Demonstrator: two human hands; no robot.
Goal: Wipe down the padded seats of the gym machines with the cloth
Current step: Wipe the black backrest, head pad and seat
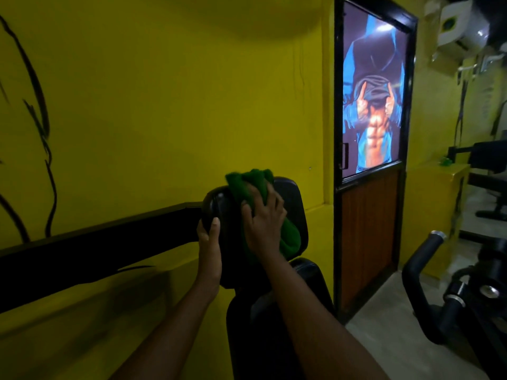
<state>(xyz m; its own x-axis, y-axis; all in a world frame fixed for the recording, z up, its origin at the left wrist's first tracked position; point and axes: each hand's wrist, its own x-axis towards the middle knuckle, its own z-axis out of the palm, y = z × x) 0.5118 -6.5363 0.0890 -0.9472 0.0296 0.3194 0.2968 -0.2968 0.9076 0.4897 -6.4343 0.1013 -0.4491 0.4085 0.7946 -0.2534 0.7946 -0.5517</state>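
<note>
Against the yellow wall (164, 105) stands the black back pad (295, 207). The bunched green cloth (244, 187) is pressed to its face by the right hand (263, 223), which clutches it, while the left hand (210, 242) clasps the pad's left edge. Wadded so, the cloth may skip the pad's margins or slip free on a hard stroke.

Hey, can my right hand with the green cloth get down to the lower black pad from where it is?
Probably yes. The right hand holds the green cloth against the upper pad, and the lower pad sits just beneath it, with nothing visible between them.
</note>
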